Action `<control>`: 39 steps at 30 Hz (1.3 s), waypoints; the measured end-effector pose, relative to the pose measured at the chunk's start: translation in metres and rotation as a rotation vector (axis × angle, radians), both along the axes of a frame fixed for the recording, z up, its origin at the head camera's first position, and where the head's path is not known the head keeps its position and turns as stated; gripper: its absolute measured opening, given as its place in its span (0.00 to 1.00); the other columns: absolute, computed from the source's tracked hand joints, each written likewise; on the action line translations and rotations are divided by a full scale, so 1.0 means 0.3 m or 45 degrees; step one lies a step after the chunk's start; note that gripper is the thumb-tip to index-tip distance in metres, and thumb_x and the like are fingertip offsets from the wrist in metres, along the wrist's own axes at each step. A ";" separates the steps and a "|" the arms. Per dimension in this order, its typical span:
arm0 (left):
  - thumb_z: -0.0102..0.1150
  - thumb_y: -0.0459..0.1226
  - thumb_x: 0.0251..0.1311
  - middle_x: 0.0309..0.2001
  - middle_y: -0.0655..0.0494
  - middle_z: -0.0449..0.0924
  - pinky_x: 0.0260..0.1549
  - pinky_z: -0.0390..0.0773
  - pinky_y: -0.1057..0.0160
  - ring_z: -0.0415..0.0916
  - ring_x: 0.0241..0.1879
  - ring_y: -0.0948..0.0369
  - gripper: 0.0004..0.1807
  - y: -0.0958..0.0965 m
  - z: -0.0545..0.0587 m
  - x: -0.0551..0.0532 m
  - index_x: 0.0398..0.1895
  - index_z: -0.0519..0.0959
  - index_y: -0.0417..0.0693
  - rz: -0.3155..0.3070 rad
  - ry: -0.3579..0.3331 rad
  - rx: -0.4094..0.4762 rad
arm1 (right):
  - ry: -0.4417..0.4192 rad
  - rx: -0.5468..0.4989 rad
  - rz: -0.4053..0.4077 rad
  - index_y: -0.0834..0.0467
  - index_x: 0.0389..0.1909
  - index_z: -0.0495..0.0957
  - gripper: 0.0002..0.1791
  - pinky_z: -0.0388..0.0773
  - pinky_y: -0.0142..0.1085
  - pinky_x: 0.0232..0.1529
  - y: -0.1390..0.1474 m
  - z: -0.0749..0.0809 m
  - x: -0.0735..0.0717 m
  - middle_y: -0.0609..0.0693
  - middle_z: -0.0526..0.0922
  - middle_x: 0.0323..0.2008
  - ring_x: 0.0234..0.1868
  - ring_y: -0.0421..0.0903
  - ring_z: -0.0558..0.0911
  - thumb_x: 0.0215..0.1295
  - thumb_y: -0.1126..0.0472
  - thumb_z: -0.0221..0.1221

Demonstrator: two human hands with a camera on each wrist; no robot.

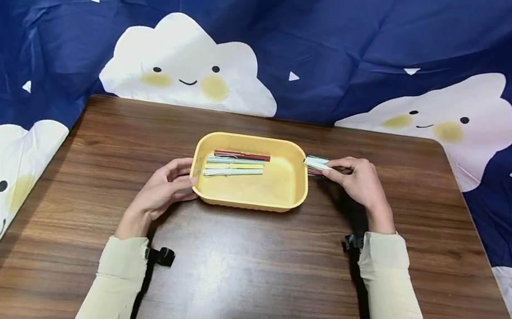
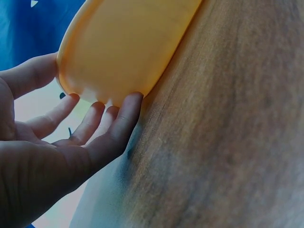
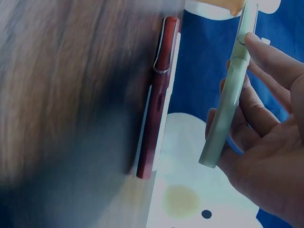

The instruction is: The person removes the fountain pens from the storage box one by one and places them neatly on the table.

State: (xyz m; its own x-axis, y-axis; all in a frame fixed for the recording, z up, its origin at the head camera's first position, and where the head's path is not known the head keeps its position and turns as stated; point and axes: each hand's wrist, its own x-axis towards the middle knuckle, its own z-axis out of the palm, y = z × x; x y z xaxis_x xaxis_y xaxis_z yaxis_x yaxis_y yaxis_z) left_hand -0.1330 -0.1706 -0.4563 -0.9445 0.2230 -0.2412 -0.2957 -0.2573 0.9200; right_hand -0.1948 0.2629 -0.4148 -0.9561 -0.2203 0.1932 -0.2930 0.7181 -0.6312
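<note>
A shallow yellow plastic basket [image 1: 277, 185] stands on the table, with several capped pens inside its left half: a dark red one [image 1: 248, 156], a yellow one [image 1: 255, 166], a pale one [image 1: 233, 172] and a bluish one. My left hand [image 1: 165, 184] grips the basket's left end, thumb and fingertips against its wall. Just outside the right end, my right hand [image 1: 356, 182] pinches a pale green pen [image 3: 225, 102] with a clip on its cap, held above the tabletop. Below that hand, another dark red pen [image 3: 156, 104] lies on the table beside light-coloured pens partly hidden behind it.
The brown wood-grain table [image 1: 236, 275] ends at a back edge behind the basket. A dark blue cloth [image 1: 327, 36] with smiling white clouds hangs beyond it. Each wrist carries a small black camera mount, such as the left one [image 1: 161, 256].
</note>
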 end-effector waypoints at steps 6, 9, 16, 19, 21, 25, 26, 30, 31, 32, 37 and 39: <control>0.53 0.22 0.68 0.67 0.34 0.60 0.48 0.84 0.55 0.76 0.54 0.53 0.33 -0.001 0.003 0.001 0.75 0.56 0.33 -0.002 -0.003 -0.003 | -0.019 -0.002 -0.030 0.62 0.40 0.89 0.11 0.70 0.25 0.35 0.030 -0.018 -0.001 0.59 0.88 0.38 0.37 0.49 0.81 0.60 0.60 0.73; 0.53 0.22 0.68 0.67 0.34 0.60 0.49 0.83 0.54 0.75 0.54 0.53 0.33 -0.003 0.002 0.002 0.75 0.55 0.33 -0.002 0.002 -0.002 | -0.031 0.019 -0.041 0.62 0.40 0.89 0.11 0.71 0.26 0.33 0.042 -0.026 -0.001 0.59 0.88 0.38 0.35 0.49 0.81 0.60 0.60 0.73; 0.53 0.23 0.69 0.67 0.34 0.61 0.49 0.83 0.53 0.75 0.54 0.53 0.33 -0.004 0.001 0.003 0.75 0.56 0.34 -0.005 -0.001 -0.007 | -0.104 0.095 0.007 0.58 0.38 0.90 0.07 0.73 0.37 0.37 0.043 -0.049 -0.004 0.53 0.87 0.33 0.34 0.48 0.79 0.61 0.59 0.72; 0.53 0.23 0.69 0.67 0.34 0.60 0.49 0.83 0.52 0.75 0.55 0.53 0.33 -0.004 0.001 0.002 0.75 0.56 0.34 -0.005 -0.001 -0.009 | -0.161 0.120 0.035 0.56 0.37 0.90 0.05 0.72 0.39 0.37 0.036 -0.058 -0.006 0.50 0.86 0.31 0.34 0.48 0.77 0.62 0.59 0.72; 0.53 0.23 0.69 0.67 0.34 0.60 0.50 0.83 0.52 0.75 0.55 0.53 0.33 -0.004 0.001 0.002 0.75 0.56 0.34 -0.006 0.000 -0.009 | -0.193 0.129 0.051 0.55 0.37 0.90 0.05 0.73 0.40 0.38 0.033 -0.064 -0.009 0.50 0.86 0.31 0.35 0.48 0.77 0.63 0.59 0.71; 0.54 0.24 0.69 0.67 0.34 0.60 0.50 0.83 0.52 0.75 0.55 0.52 0.34 -0.002 0.001 0.002 0.75 0.56 0.34 -0.007 -0.001 -0.012 | -0.219 0.138 0.051 0.56 0.38 0.90 0.06 0.74 0.41 0.41 0.031 -0.072 -0.016 0.52 0.88 0.36 0.37 0.50 0.78 0.63 0.59 0.71; 0.54 0.24 0.69 0.67 0.34 0.60 0.50 0.83 0.52 0.75 0.55 0.52 0.34 -0.002 0.001 0.003 0.75 0.56 0.34 -0.009 -0.001 -0.013 | -0.217 0.148 0.048 0.56 0.38 0.90 0.06 0.74 0.42 0.41 0.032 -0.073 -0.018 0.53 0.88 0.36 0.37 0.50 0.78 0.63 0.59 0.71; 0.54 0.24 0.69 0.67 0.34 0.61 0.49 0.83 0.53 0.75 0.55 0.52 0.34 -0.001 0.001 0.003 0.76 0.56 0.35 -0.008 0.000 -0.014 | -0.224 0.174 0.026 0.56 0.39 0.90 0.07 0.73 0.42 0.39 0.035 -0.074 -0.027 0.53 0.87 0.35 0.36 0.50 0.77 0.63 0.58 0.71; 0.54 0.24 0.69 0.67 0.34 0.61 0.49 0.83 0.53 0.75 0.55 0.52 0.34 -0.001 0.002 0.003 0.76 0.56 0.35 -0.007 -0.001 -0.014 | -0.227 0.175 0.024 0.56 0.39 0.90 0.07 0.73 0.43 0.40 0.036 -0.074 -0.029 0.54 0.87 0.36 0.36 0.51 0.77 0.63 0.57 0.71; 0.54 0.24 0.69 0.67 0.34 0.61 0.49 0.83 0.53 0.75 0.55 0.52 0.34 -0.002 0.001 0.003 0.75 0.56 0.35 -0.007 -0.001 -0.015 | -0.228 0.177 0.023 0.56 0.39 0.90 0.07 0.73 0.43 0.41 0.037 -0.074 -0.031 0.54 0.87 0.36 0.38 0.51 0.78 0.63 0.58 0.71; 0.54 0.24 0.69 0.66 0.35 0.61 0.47 0.84 0.54 0.75 0.55 0.52 0.33 -0.002 0.001 0.002 0.75 0.58 0.36 -0.002 -0.011 -0.007 | -0.242 0.166 0.014 0.59 0.40 0.89 0.08 0.74 0.46 0.45 0.040 -0.076 -0.041 0.57 0.87 0.39 0.42 0.53 0.79 0.63 0.60 0.71; 0.55 0.24 0.69 0.66 0.35 0.61 0.47 0.84 0.54 0.75 0.55 0.52 0.33 -0.003 0.000 0.002 0.75 0.57 0.36 -0.004 -0.011 -0.006 | -0.244 0.173 0.012 0.59 0.40 0.89 0.08 0.74 0.47 0.46 0.041 -0.076 -0.044 0.58 0.87 0.40 0.42 0.54 0.79 0.62 0.60 0.71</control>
